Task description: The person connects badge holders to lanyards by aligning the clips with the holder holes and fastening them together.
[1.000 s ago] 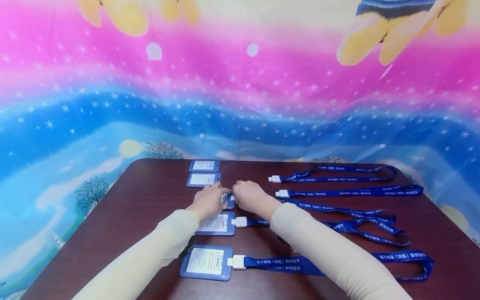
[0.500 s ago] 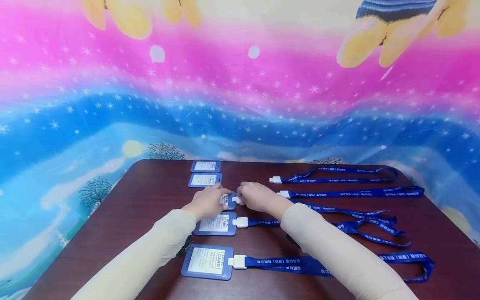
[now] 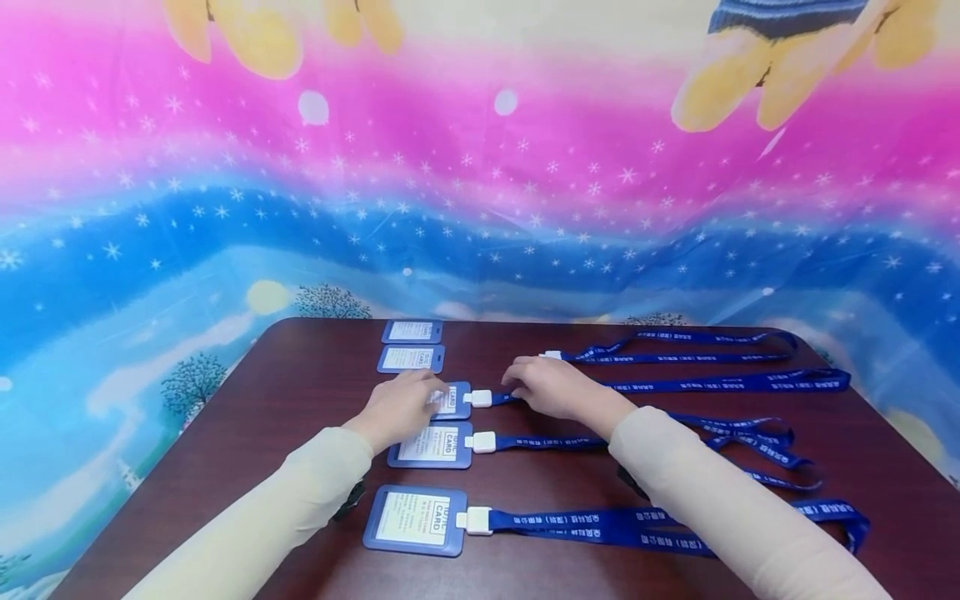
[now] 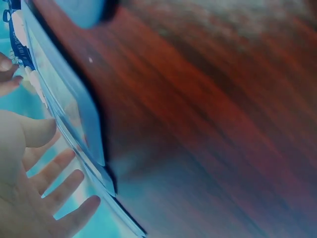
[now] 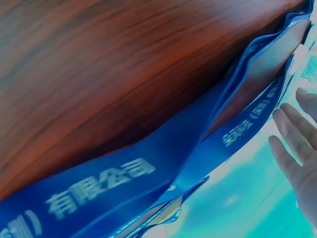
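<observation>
My left hand (image 3: pixel 401 406) hovers over the left part of a blue ID badge holder (image 3: pixel 456 403), hiding much of it. In the left wrist view its fingers (image 4: pixel 64 171) are spread, holding nothing. A white clip (image 3: pixel 482 398) joins this holder to a blue lanyard (image 3: pixel 504 399). Above that lanyard is my right hand (image 3: pixel 562 387), covering part of it; the right wrist view shows its fingers (image 5: pixel 290 131) fairly straight, with nothing gripped. Nearer me lie two more badge holders, one in the middle (image 3: pixel 431 446) and one in front (image 3: pixel 416 521), each clipped to a lanyard.
Two badge holders (image 3: pixel 411 332) without lanyards lie at the back left of the dark wooden table (image 3: pixel 285 392). Opposite them, two loose lanyards (image 3: pixel 675 358) stretch to the right, partly behind my right hand. A colourful printed cloth (image 3: pixel 480 208) hangs behind the table.
My right hand has let go of the white clip and moved right along the lanyard. The clip now sits at the holder's edge. My left hand has drawn back slightly left, uncovering more of the holder.
</observation>
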`<move>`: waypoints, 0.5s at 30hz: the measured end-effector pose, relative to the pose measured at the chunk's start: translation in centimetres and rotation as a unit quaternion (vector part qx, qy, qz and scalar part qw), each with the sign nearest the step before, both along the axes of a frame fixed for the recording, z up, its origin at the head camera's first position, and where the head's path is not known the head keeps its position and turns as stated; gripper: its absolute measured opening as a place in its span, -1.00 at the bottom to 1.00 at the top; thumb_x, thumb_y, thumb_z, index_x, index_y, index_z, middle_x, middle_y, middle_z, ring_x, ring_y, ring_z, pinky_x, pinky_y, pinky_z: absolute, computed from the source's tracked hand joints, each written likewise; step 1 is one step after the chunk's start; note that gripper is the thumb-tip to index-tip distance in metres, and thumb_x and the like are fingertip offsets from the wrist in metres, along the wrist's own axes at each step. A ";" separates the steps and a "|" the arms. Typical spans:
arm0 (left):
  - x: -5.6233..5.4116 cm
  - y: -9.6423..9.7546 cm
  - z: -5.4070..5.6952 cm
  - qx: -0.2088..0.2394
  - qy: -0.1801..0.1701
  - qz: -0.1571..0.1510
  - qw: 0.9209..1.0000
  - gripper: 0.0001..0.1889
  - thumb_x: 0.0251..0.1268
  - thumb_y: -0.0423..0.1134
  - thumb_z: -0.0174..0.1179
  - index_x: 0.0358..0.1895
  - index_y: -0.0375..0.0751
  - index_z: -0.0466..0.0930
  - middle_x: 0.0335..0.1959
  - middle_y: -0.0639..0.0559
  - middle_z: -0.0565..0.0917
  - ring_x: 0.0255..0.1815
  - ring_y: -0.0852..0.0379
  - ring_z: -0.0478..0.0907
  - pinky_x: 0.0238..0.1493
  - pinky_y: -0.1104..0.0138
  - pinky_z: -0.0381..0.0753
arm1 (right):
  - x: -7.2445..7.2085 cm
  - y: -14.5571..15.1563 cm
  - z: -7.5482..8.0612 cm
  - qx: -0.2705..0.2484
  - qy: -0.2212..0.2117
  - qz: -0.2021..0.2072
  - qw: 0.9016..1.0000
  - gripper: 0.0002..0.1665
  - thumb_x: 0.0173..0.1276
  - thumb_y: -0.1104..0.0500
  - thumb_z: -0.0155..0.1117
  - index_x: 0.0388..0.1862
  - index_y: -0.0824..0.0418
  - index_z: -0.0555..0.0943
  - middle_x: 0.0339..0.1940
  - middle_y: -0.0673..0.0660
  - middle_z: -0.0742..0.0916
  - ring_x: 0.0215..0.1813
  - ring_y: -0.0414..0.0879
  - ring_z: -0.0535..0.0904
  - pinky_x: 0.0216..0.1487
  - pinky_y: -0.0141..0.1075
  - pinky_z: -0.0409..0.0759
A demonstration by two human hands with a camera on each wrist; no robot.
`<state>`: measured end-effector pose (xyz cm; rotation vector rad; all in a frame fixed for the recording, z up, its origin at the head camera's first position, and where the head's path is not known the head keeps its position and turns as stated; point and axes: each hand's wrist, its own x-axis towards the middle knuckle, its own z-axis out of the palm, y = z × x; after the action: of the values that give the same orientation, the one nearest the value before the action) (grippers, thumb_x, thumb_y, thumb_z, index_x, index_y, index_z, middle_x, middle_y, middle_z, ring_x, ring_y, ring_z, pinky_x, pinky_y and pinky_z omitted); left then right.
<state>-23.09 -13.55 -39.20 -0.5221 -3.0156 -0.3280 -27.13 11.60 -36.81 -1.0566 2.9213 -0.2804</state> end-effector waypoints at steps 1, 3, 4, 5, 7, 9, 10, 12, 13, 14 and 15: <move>0.0 -0.1 -0.1 0.001 0.004 -0.001 1.000 -0.69 0.40 -0.21 0.23 0.17 0.00 0.65 0.23 0.02 0.56 0.31 -0.03 0.43 0.17 -0.01 0.51 | 0.0 0.3 0.0 0.000 0.000 0.000 1.000 -0.70 0.42 0.19 0.30 0.11 0.10 0.68 -0.02 0.01 0.70 0.06 -0.09 0.62 0.17 -0.15 0.56; -0.1 -0.3 -0.1 0.002 0.013 -0.003 1.000 -0.70 0.39 -0.22 0.23 0.15 -0.01 0.66 0.21 0.01 0.58 0.29 -0.03 0.46 0.15 0.00 0.53 | 0.0 0.8 -0.1 0.000 0.003 0.000 1.000 -0.70 0.42 0.19 0.30 0.11 0.11 0.68 -0.01 0.02 0.70 0.07 -0.07 0.62 0.17 -0.13 0.56; -0.1 -0.3 -0.1 0.001 0.017 -0.004 1.000 -0.70 0.39 -0.22 0.24 0.15 -0.02 0.66 0.19 0.01 0.59 0.27 -0.03 0.48 0.13 0.00 0.54 | 0.0 1.1 -0.1 0.000 0.004 0.000 1.000 -0.70 0.42 0.20 0.30 0.11 0.11 0.68 -0.02 0.02 0.70 0.07 -0.07 0.62 0.17 -0.13 0.56; -0.1 -0.4 -0.1 0.001 0.021 -0.005 1.000 -0.71 0.39 -0.22 0.24 0.14 -0.02 0.67 0.18 0.01 0.60 0.26 -0.03 0.49 0.12 0.01 0.55 | -0.1 1.3 -0.2 0.000 0.007 0.000 1.000 -0.70 0.42 0.20 0.30 0.11 0.11 0.68 -0.02 0.02 0.71 0.07 -0.07 0.61 0.18 -0.12 0.55; 0.0 -0.5 0.0 0.000 0.027 -0.006 1.000 -0.71 0.38 -0.23 0.24 0.13 -0.03 0.67 0.16 0.00 0.62 0.24 -0.03 0.51 0.10 0.02 0.56 | -0.2 1.8 -0.3 -0.002 0.013 0.002 1.000 -0.70 0.41 0.21 0.31 0.10 0.13 0.69 -0.03 0.03 0.71 0.07 -0.06 0.61 0.17 -0.11 0.56; 0.0 -0.5 0.0 -0.001 0.031 -0.004 1.000 -0.72 0.38 -0.23 0.24 0.12 -0.03 0.68 0.14 0.01 0.63 0.22 -0.02 0.52 0.09 0.02 0.57 | -0.3 2.4 -0.3 -0.003 0.017 0.003 1.000 -0.71 0.41 0.21 0.31 0.09 0.14 0.69 -0.04 0.03 0.71 0.06 -0.06 0.62 0.17 -0.11 0.56; -0.1 -0.6 0.0 -0.001 0.033 -0.003 0.999 -0.72 0.38 -0.23 0.24 0.11 -0.03 0.68 0.13 0.01 0.63 0.20 -0.02 0.53 0.09 0.03 0.58 | -0.4 2.6 -0.4 -0.005 0.017 0.003 1.000 -0.72 0.42 0.22 0.30 0.09 0.14 0.69 -0.03 0.04 0.71 0.08 -0.05 0.61 0.17 -0.09 0.56; -0.1 -0.6 -0.1 -0.001 0.034 -0.002 0.999 -0.73 0.38 -0.24 0.24 0.10 -0.03 0.68 0.12 0.01 0.64 0.19 -0.01 0.54 0.08 0.04 0.58 | -0.6 3.1 -0.4 -0.006 0.016 0.000 1.000 -0.72 0.42 0.22 0.30 0.08 0.15 0.69 -0.02 0.05 0.71 0.12 -0.02 0.61 0.18 -0.08 0.55; -0.1 -0.6 -0.1 -0.002 0.035 -0.001 0.999 -0.73 0.37 -0.24 0.24 0.10 -0.03 0.68 0.11 0.02 0.64 0.18 0.00 0.54 0.07 0.04 0.59 | -0.6 3.4 -0.4 -0.007 0.014 -0.002 1.000 -0.72 0.42 0.22 0.30 0.08 0.15 0.69 0.00 0.06 0.72 0.16 -0.01 0.60 0.19 -0.07 0.54; -0.2 -0.6 -0.1 -0.002 0.036 -0.001 0.999 -0.73 0.37 -0.24 0.24 0.10 -0.02 0.69 0.10 0.02 0.65 0.17 0.00 0.55 0.07 0.04 0.59 | -0.7 3.6 -0.4 -0.008 0.013 -0.003 1.000 -0.72 0.42 0.23 0.30 0.08 0.15 0.69 0.01 0.06 0.72 0.17 0.00 0.59 0.20 -0.06 0.54; -0.2 -0.6 -0.1 -0.002 0.036 0.000 0.999 -0.73 0.37 -0.24 0.24 0.09 -0.02 0.69 0.10 0.02 0.65 0.16 0.00 0.55 0.06 0.05 0.59 | -0.7 3.8 -0.4 -0.009 0.011 -0.004 1.000 -0.72 0.42 0.23 0.29 0.08 0.15 0.69 0.02 0.07 0.72 0.19 0.01 0.59 0.20 -0.05 0.54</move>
<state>-23.26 -14.17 -39.34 -0.5230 -2.9477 -0.2968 -27.88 15.42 -37.18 -1.0583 2.9478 -0.2972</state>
